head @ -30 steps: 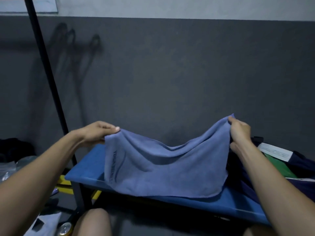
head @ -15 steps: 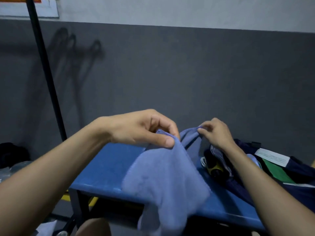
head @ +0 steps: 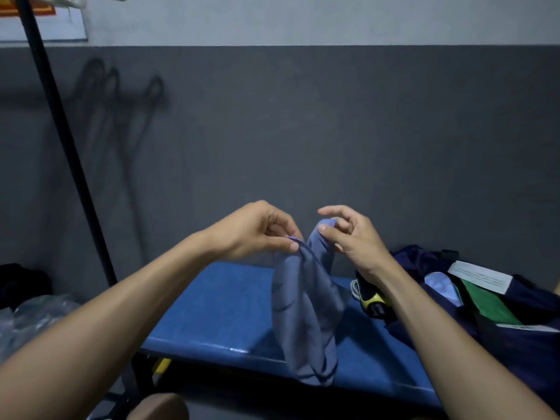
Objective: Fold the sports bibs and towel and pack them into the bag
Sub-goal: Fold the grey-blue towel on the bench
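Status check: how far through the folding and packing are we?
Done: the bag lies open on the bench with green and pale items already inside; whether those are bibs I cannot tell. In hand: the left hand and right hand pinch the towel's top corners together, so it hangs doubled, mid-fold. Left: finish folding the towel and pack it.

Your right forearm covers part of the black-and-yellow object [head: 370, 300]; what it is can't be told. The bag [head: 515, 338] runs off the right edge. Print on the white label [head: 480, 277] is too small to read. The towel [head: 306, 313] hides the tabletop [head: 212, 307] behind it. The poster [head: 42, 24] is cut off top left.
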A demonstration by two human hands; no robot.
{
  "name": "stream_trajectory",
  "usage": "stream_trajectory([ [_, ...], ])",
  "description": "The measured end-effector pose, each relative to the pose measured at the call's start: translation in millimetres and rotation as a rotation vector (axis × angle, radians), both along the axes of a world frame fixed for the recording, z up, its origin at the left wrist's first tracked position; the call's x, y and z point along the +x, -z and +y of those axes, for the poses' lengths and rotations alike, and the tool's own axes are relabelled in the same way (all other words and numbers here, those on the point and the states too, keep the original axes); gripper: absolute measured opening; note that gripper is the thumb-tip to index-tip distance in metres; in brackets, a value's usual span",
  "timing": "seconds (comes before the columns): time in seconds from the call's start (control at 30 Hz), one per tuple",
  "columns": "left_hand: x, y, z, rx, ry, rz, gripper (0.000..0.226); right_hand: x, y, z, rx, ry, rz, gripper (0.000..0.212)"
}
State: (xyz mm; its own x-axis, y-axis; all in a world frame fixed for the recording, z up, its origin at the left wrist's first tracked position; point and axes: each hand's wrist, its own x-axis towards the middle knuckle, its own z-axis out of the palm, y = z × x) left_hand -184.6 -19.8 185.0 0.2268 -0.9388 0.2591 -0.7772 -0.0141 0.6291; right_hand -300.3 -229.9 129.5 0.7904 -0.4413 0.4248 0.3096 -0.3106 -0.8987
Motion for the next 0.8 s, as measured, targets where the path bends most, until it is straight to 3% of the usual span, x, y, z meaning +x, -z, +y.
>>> stream_trajectory([
  [0.1, -3, -3, -14, -0.155, -0.125, -0.054, 0.014, -7, -11, 6, 0.025, -0.065, -0.030, 0.034],
  [0.37, -7, -4, -29, -0.303, -0.156, -0.137, 0.005, -25, -29, 14, -0.100, -0.091, -0.051, 0.004],
  [0.53, -11, 0, -33, -0.264, -0.102, 0.083, 0.016, -24, -27, 15, -0.143, -0.090, -0.032, 0.011],
  [0.8, -3, 14, -35, -0.291, -0.146, 0.185, 0.017, -17, -17, 11, -0.137, -0.155, 0.021, 0.010],
])
